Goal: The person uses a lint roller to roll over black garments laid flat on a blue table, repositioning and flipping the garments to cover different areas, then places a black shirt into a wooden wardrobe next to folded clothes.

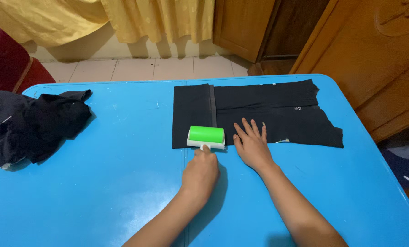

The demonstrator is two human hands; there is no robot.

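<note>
left hand [201,173] – grips green lint roller [206,136] | right hand [252,145] – flat on black garment [277,114]

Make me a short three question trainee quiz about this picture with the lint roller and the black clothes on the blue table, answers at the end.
1. True or false: the right hand lies flat on the folded garment.
2. Which hand holds the roller? A) left B) right C) neither
3. Where is the crumpled pile on the table?

Key
1. True: its fingers are spread on the cloth beside the roller.
2. A: the left hand grips the white handle, and the green drum sits on the garment's near left edge.
3. At the far left edge, apart from both hands.
</note>
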